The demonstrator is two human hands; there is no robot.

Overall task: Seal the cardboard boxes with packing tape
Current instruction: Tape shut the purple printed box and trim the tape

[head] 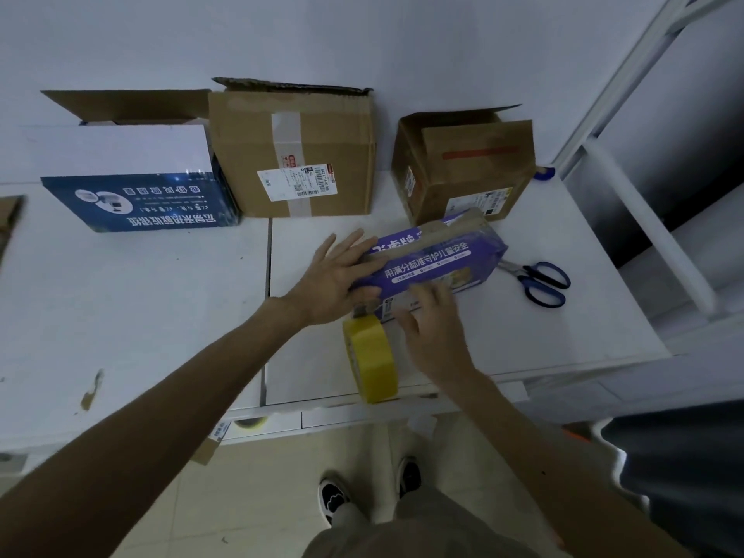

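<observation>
Pressing on the box with both grips, we have nothing clasped. The left grip lies flat with straight fingers over the box's left end. The right grip is spread, fingers nearly straight, against its near side. The box sits on the surface under and between the two grips, slanted so that its far end points away from the right grip toward the scissors.

We judge the main risk to be the tape. It stands on its rim just below the left grip and just beside the right one, close to the surface's near edge. A short strip seems to run from it up to the box's corner, though that spot is shadowed and we cannot be sure. If it does, any shove of the box would tug the roll, and a roll on its rim could trundle off the edge to the floor. Uneven pressure from our flat palms could trap creases. The glossy print may also let the box skid, since neither grip clasps it.

The box is long and low, brown cardboard covered mostly in purple print with white characters. A brown band shows along its top, and its far end looks a bit rumpled. Beyond both grips three more wait with flaps up: the blue box, the labelled box and the small box.
</observation>
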